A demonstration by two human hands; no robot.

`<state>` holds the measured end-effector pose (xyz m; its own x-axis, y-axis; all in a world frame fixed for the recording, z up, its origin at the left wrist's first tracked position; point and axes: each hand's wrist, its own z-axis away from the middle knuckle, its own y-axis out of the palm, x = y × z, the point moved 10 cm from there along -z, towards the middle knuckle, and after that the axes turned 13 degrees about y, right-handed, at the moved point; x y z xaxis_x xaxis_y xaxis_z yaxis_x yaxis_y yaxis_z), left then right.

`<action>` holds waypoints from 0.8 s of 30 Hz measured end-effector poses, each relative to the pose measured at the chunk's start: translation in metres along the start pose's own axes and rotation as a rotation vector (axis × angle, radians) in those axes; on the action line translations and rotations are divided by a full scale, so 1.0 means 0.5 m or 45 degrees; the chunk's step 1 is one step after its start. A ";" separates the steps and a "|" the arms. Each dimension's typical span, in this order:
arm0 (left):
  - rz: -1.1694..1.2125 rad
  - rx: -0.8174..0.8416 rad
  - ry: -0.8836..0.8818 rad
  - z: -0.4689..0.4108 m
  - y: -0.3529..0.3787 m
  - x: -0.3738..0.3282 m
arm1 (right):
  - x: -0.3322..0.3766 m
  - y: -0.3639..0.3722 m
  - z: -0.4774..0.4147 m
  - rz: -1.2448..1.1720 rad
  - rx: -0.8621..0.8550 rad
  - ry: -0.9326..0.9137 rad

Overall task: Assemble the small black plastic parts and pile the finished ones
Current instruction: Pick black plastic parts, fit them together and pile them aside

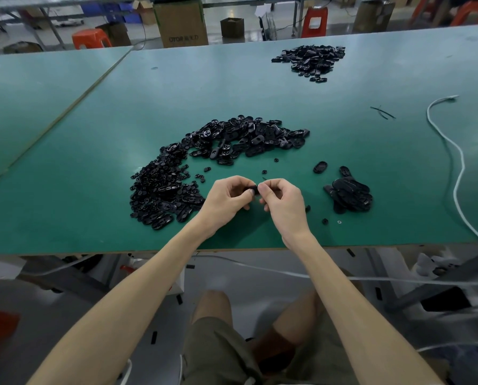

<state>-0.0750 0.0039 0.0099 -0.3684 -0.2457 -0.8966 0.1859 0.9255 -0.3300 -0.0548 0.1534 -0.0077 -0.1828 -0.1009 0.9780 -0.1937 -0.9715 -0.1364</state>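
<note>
head view. left hand (226, 198) and right hand (280, 201) meet above the near edge of the bench (93, 134), both pinching one small black plastic part (255, 189) at the fingertips, probably to press its pieces together. the loose-parts heap (160, 190) curves from 9 to 12 o'clock of the hands, within easy reach. a smaller pile (348, 197) at 3 o'clock likely collects the finished ones.
</note>
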 end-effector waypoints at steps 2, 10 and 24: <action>-0.035 0.019 0.010 0.000 0.003 -0.003 | -0.001 0.000 0.001 0.006 -0.001 0.002; -0.049 0.017 0.039 0.002 -0.003 -0.004 | 0.000 -0.006 0.004 -0.050 -0.013 0.018; -0.039 -0.005 0.066 0.002 -0.002 -0.010 | 0.000 -0.006 0.004 -0.103 0.002 0.023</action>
<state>-0.0725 0.0041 0.0142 -0.4203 -0.2588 -0.8697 0.1703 0.9190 -0.3557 -0.0525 0.1559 -0.0070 -0.1839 -0.0178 0.9828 -0.2070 -0.9767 -0.0564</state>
